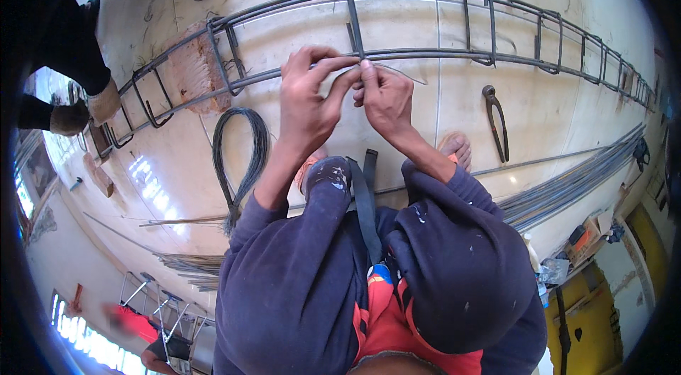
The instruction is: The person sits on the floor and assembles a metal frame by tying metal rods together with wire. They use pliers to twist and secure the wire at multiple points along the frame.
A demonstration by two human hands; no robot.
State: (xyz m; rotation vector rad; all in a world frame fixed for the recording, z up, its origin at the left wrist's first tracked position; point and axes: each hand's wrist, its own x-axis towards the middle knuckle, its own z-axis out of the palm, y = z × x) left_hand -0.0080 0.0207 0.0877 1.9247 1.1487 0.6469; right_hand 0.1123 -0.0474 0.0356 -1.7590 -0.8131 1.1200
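Observation:
A long cage of steel reinforcing bars with square stirrups lies across the floor in front of me. At the near bar, where one stirrup crosses it, both hands work close together. My left hand has thumb and fingertips pinched at the joint, on a thin tie wire. My right hand pinches the same tie wire against the bar, its loose end curving out to the right. The fingers hide the wire's turns around the joint.
Pincers lie to the right, and a looped bundle of tie wire to the left. Steel rods are stacked at the right. Another person's feet stand beside the cage's left end. A person in red is at lower left.

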